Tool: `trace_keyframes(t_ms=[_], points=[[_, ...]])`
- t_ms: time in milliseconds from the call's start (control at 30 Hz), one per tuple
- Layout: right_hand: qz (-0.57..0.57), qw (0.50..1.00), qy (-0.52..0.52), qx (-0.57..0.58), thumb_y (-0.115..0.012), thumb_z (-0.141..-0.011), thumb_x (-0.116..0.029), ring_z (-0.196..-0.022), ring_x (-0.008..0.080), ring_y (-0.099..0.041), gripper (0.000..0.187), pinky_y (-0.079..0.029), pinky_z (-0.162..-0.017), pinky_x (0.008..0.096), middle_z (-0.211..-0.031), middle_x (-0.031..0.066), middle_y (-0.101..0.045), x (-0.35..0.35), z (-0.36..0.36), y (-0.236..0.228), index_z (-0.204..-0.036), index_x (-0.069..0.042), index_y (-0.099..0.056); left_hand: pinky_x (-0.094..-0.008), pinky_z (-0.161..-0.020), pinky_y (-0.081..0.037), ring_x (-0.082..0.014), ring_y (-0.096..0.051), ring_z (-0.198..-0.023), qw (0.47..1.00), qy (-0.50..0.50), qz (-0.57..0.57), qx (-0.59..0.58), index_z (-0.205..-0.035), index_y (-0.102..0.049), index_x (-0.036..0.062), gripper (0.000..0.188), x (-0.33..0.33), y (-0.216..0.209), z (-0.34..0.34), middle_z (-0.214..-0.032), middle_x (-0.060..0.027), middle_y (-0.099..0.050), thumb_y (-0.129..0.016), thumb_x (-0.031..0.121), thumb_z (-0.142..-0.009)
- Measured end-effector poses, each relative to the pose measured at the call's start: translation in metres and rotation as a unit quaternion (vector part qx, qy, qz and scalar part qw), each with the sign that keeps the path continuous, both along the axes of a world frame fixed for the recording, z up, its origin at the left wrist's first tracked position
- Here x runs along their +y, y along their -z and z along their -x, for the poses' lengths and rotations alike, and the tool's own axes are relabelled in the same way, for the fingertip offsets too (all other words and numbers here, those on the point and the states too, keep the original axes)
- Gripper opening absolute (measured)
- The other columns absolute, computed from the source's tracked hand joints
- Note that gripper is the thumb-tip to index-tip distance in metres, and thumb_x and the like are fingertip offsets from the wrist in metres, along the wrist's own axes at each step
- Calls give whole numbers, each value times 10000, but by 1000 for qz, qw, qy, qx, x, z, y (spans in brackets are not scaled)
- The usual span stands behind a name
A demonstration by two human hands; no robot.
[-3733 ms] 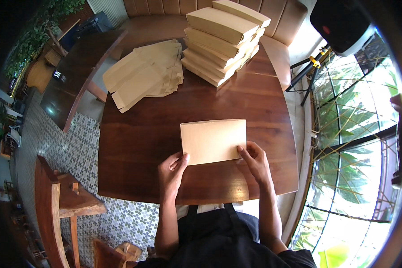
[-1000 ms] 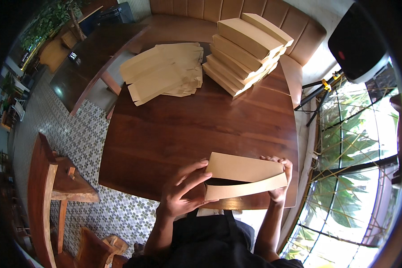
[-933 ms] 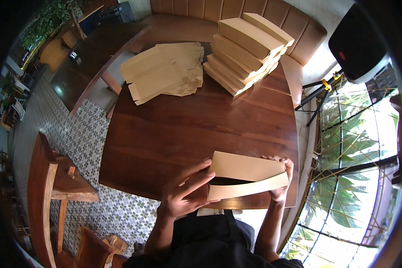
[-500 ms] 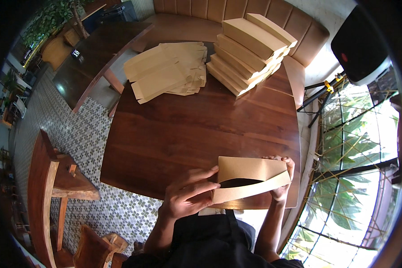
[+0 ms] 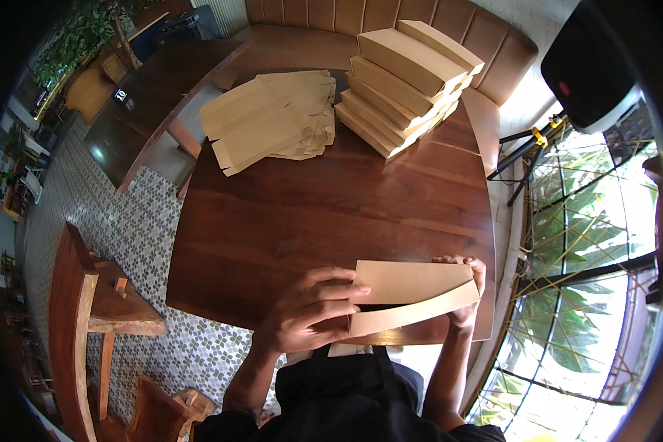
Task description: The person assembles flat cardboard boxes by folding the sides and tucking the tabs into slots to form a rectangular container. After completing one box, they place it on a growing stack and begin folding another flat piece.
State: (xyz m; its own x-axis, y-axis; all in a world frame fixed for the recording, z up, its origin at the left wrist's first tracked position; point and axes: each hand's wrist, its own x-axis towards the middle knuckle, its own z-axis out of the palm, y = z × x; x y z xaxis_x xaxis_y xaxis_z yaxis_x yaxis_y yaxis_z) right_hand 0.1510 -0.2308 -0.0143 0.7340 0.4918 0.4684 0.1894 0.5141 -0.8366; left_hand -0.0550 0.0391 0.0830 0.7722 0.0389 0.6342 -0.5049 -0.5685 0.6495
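I hold a tan cardboard box (image 5: 412,295) just above the near edge of the dark wooden table (image 5: 324,214), partly opened into a long sleeve shape with a dark gap inside. My left hand (image 5: 306,313) grips its left end, fingers lying over the top panel. Behind its right end, my right hand (image 5: 465,295) clasps the box, with only the fingertips and part of the palm showing.
A pile of flat tan box blanks (image 5: 272,121) lies at the table's far left. A stack of several folded boxes (image 5: 405,77) stands at the far middle, in front of a brown padded bench (image 5: 390,22). A wooden chair (image 5: 96,317) stands to my left.
The flat blank that lay on the table has been lifted toward me and spread open into a sleeve. Over the last second the gap inside it has widened.
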Motion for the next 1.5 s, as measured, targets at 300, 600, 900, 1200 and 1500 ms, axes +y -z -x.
trace_keyframes(t_ms=[300,600,900,1200,1500], points=[[9,1000,2,22,-1004,-726,-430,-1224,339,-638,968,-482,-1134,578,-1244,165,-657,1,1,-3,-1455,-75,-476,-404,-956,-628,-283,-736,-1211,999,-41,17,30,-1119,-746,82,473,-3,-7,4,-1328,-67,-762,-956,57,-696],[-10,999,-12,37,-1008,-732,-395,-1188,336,-644,928,-508,-1094,566,-1216,151,-650,7,1,-10,-1442,-89,-494,-400,-941,-616,-297,-715,-1185,991,2,115,66,-1086,-731,46,459,0,-5,-4,-1272,-165,-714,-989,83,-709],[11,998,-33,43,-1003,-734,-453,-1161,300,-620,950,-508,-1090,570,-1154,104,-592,10,5,-14,-1420,-92,-454,-441,-1162,-470,-292,-613,-1325,947,69,278,145,-1416,-632,14,712,-3,10,-5,-1524,-162,-569,-955,165,-800],[142,984,-63,87,-889,-870,-398,-1297,233,-590,813,-430,-1127,385,-1389,131,-633,19,23,-33,-1474,21,-541,-392,-1066,-518,-236,-656,-1226,917,-47,374,133,-1318,-658,-8,440,-17,42,-15,-1278,-150,-684,-784,239,-975],[272,960,57,23,-485,-1127,-550,-1103,192,-628,655,-490,-978,343,-1186,133,-689,50,38,-24,-1359,54,-584,-383,-915,-577,-198,-722,-1017,886,-217,366,182,-1285,-677,19,342,-34,61,-29,-1069,-123,-766,-621,292,-1087]])
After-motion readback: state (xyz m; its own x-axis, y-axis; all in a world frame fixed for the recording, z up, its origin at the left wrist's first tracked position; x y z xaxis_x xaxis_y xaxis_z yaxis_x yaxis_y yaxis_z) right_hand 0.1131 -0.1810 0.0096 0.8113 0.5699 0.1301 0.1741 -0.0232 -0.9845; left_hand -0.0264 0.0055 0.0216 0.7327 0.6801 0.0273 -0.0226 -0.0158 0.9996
